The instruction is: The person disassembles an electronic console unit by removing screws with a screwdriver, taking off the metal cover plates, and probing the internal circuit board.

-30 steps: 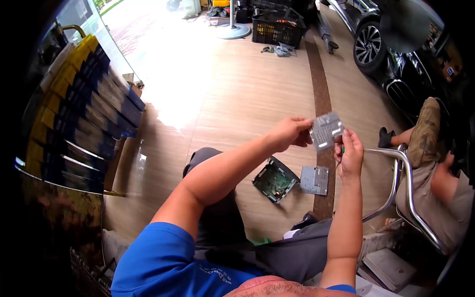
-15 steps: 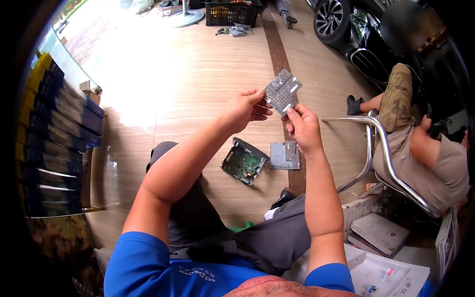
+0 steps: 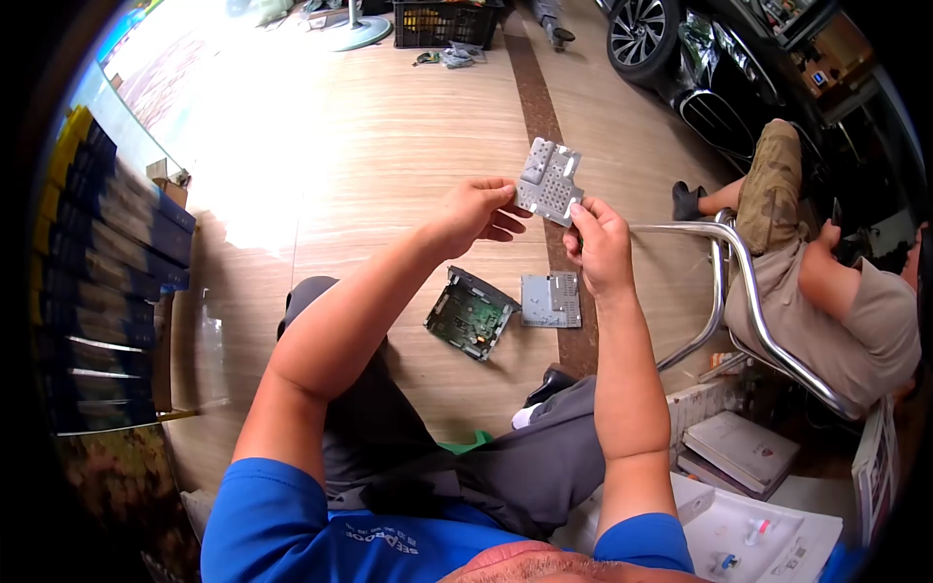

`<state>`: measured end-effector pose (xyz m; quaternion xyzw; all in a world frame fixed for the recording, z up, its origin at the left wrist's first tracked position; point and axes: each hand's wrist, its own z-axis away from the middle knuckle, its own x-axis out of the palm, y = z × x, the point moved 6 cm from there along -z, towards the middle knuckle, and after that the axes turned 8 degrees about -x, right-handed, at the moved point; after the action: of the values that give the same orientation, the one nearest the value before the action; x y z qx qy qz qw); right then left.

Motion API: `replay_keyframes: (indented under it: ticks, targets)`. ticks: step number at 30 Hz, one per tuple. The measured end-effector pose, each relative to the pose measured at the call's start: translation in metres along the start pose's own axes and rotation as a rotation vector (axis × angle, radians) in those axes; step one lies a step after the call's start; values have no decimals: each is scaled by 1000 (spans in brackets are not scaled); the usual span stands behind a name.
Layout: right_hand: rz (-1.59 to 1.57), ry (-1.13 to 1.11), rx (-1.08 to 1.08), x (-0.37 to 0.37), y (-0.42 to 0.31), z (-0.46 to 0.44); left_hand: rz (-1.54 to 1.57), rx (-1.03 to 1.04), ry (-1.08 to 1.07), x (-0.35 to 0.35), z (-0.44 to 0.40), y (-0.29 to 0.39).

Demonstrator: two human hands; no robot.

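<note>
A perforated grey metal plate (image 3: 550, 182) is held up in front of me, above the floor. My left hand (image 3: 485, 208) pinches its left edge, with the lower fingers spread apart. At its lower right corner, my right hand (image 3: 600, 241) grips it between thumb and fingers. Below, on the floor, lies an open black housing with a green circuit board (image 3: 473, 313). Beside it to the right is a flat grey metal panel (image 3: 550, 300), partly over the dark floor strip.
Another person (image 3: 816, 282) sits at the right by a chrome chair frame (image 3: 753, 282). A black car wheel (image 3: 642, 37) and a black crate (image 3: 444, 23) are farther off. Books (image 3: 741, 449) and a white tray (image 3: 777, 530) are at lower right, a display rack (image 3: 117, 262) at left.
Over the last second, the view has shifted, so the floor parts appear farther left and higher. The plate has been turned and tilted between my hands, both still holding it.
</note>
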<state>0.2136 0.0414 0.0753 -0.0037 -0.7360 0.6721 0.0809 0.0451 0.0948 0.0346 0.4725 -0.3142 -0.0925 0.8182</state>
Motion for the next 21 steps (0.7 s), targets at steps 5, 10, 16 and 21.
replay_keyframes:
  ticks: [5, 10, 16, 21]
  targets:
    - [35, -66, 36, 4, 6, 2, 61, 61, 74, -5, 2, 8]
    - [39, -90, 33, 5, 7, 1, 86, 82, 92, -8, 4, 11]
    - [55, -110, 47, 5, 10, 1, 112, 101, 116, -14, -1, 12]
    - [65, -124, 55, 7, 8, 2, 130, 130, 107, -12, 3, 18]
